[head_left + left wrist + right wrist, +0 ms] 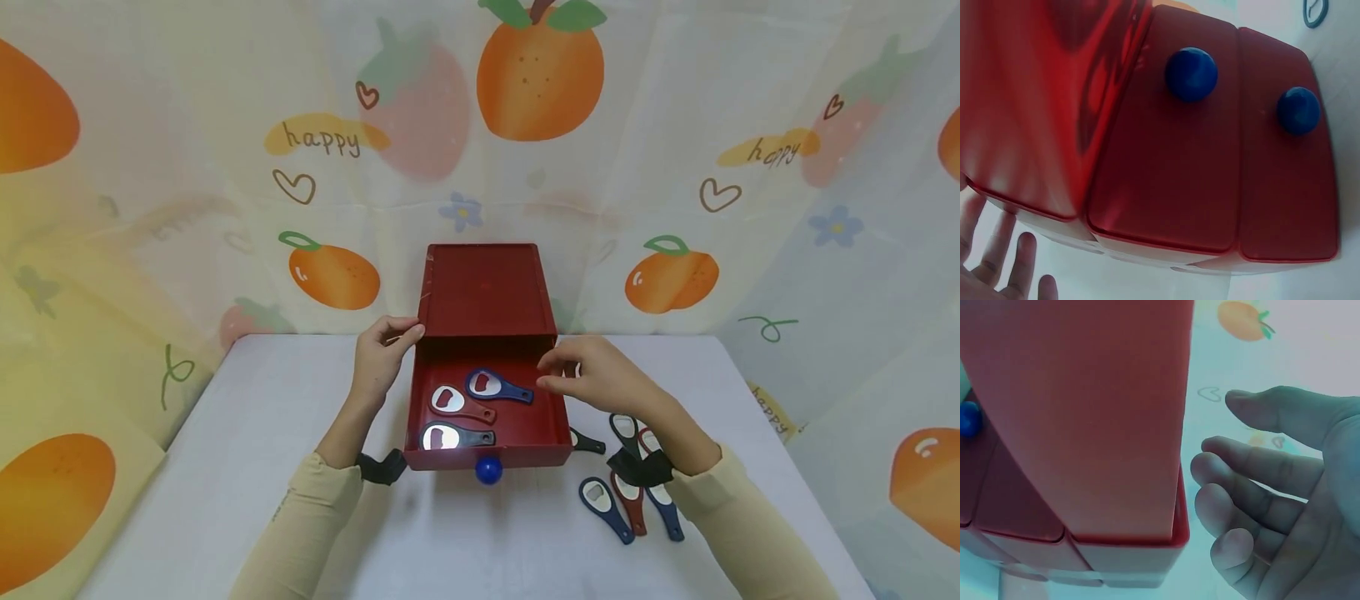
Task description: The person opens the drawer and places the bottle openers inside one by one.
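A red drawer cabinet (pixel 486 292) stands with its top drawer (pixel 528 433) pulled out. Three bottle openers lie in that drawer: a blue one (pixel 517 392), a red one (pixel 480 411) and a dark one (pixel 476 437) near the front. My left hand (pixel 378 358) touches the cabinet's left front edge, its fingers (pixel 991 256) stretched along the side in the left wrist view. Beside the drawer's right wall, my right hand (pixel 600 375) hovers with loosely bent fingers. Nothing is between its thumb and fingers in the right wrist view.
Several more bottle openers, including a blue one (pixel 606 508) and a red one (pixel 633 508), lie on the white table (pixel 450 550) to the drawer's right, partly under the right forearm. Two closed drawers with blue knobs (pixel 1191 74) sit below. A fruit-print curtain (pixel 187 208) hangs behind.
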`<state>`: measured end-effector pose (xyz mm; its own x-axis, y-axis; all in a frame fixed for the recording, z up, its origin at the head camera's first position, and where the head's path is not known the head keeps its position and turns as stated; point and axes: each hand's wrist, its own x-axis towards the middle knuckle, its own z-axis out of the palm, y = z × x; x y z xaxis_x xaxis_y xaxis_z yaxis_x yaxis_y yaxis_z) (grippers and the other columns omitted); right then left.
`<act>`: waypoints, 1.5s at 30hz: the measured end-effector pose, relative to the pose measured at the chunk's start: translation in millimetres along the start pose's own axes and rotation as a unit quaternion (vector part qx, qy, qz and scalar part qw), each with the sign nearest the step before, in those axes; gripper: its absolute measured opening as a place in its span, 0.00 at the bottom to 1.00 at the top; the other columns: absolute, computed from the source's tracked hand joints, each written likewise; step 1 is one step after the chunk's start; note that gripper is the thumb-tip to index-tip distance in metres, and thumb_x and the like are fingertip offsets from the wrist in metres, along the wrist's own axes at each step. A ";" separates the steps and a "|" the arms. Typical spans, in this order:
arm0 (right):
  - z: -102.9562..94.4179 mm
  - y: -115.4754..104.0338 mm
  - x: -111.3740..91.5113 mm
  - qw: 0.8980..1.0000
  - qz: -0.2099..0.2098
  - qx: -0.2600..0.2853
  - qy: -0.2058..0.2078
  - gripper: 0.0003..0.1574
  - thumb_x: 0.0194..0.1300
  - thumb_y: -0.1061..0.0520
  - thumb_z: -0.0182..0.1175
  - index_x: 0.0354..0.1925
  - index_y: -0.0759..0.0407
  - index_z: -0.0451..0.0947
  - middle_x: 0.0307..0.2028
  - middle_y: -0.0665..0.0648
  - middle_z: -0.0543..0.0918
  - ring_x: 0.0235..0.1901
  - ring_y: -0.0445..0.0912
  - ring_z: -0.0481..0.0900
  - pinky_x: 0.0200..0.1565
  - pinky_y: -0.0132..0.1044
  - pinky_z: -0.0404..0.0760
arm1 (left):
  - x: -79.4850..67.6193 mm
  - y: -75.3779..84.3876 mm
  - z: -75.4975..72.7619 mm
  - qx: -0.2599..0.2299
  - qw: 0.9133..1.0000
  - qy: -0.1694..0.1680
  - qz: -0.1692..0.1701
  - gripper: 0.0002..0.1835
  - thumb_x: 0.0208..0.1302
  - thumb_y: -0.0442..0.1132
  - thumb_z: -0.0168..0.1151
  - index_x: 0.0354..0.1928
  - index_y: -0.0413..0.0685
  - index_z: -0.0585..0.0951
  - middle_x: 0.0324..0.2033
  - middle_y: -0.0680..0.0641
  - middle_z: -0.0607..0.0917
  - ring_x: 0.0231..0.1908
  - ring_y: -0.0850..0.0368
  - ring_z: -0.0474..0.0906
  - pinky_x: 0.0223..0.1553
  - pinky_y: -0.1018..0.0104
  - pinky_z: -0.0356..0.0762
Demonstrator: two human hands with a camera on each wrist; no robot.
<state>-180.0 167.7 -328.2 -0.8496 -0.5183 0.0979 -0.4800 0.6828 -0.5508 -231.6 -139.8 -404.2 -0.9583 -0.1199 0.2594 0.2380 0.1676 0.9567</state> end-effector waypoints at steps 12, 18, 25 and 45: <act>3.0 6.1 -33.2 0.996 0.015 0.073 0.047 0.12 0.63 0.56 0.64 0.43 0.61 0.85 0.33 0.51 0.85 0.32 0.40 0.77 0.35 0.29 0.80 | -0.7 8.1 1.4 0.009 1.000 0.003 -0.030 0.16 0.64 0.42 0.65 0.46 0.36 0.82 0.46 0.37 0.84 0.46 0.56 0.79 0.50 0.61 0.77; 9.7 1.9 -49.5 0.992 0.008 0.116 0.058 0.12 0.64 0.57 0.64 0.44 0.62 0.85 0.34 0.52 0.87 0.31 0.39 0.79 0.36 0.30 0.82 | -1.2 9.3 0.1 0.017 0.999 0.000 -0.039 0.16 0.64 0.42 0.65 0.46 0.37 0.82 0.46 0.36 0.84 0.47 0.53 0.78 0.50 0.59 0.75; 21.5 -19.8 -69.1 0.983 0.027 0.174 0.051 0.15 0.65 0.54 0.64 0.45 0.64 0.84 0.37 0.56 0.88 0.31 0.38 0.82 0.36 0.29 0.84 | -1.2 10.8 0.5 0.029 0.999 -0.004 -0.039 0.16 0.64 0.43 0.65 0.47 0.38 0.83 0.47 0.37 0.84 0.48 0.53 0.77 0.47 0.61 0.74; 108.1 -33.2 -73.6 0.932 0.100 0.349 -0.026 0.18 0.69 0.52 0.58 0.47 0.64 0.83 0.31 0.62 0.86 0.23 0.42 0.83 0.26 0.31 0.82 | -1.5 11.1 -1.1 0.022 0.999 0.005 -0.044 0.16 0.63 0.42 0.66 0.46 0.37 0.83 0.46 0.37 0.85 0.45 0.57 0.78 0.46 0.63 0.74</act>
<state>-77.9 127.6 -406.7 -0.8861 -0.4537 -0.0948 -0.0394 0.2774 -0.9600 -227.3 -138.9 -393.8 -0.9733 -0.1460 0.1770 0.1464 0.1988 0.9690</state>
